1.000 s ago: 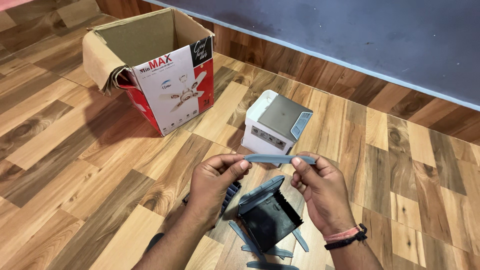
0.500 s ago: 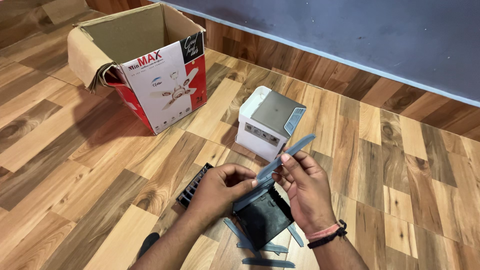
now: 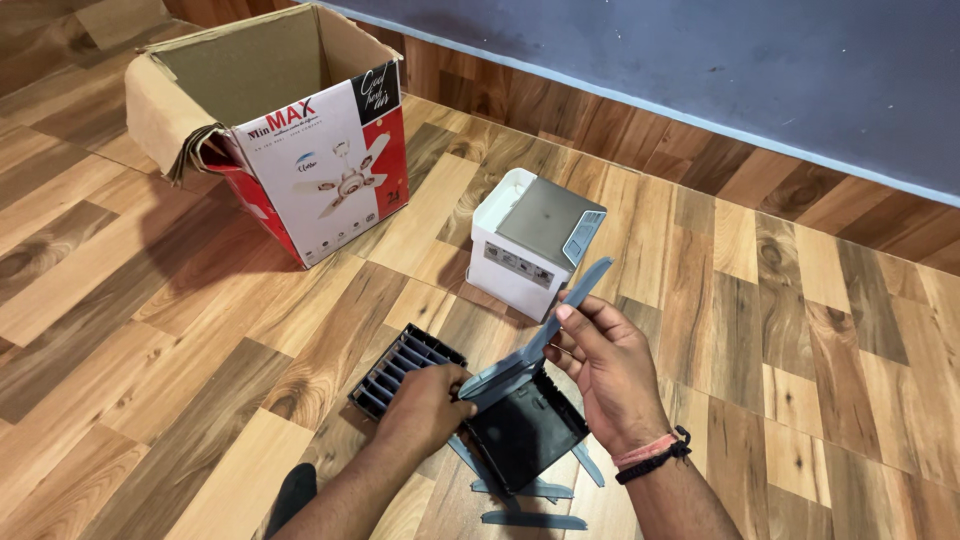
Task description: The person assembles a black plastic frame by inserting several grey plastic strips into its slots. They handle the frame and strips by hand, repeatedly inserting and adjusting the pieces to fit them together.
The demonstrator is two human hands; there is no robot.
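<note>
While the right hand [image 3: 608,370] pinches a long grey slat [image 3: 566,305] between thumb and fingertips, tilting it up and away, the left hand [image 3: 425,408] closes on the near edge of a black frame [image 3: 522,428] that rests on the floor [image 3: 180,300]. It looks like a fitting step: the slat seems meant for the frame, and seating it would call for lining one end up with the frame's edge. More grey slats [image 3: 530,505] lie just below the frame, a black grille [image 3: 400,365] just left of it, a white unit [image 3: 530,245] beyond it, and an open cardboard box [image 3: 275,130] well beyond to the left.
</note>
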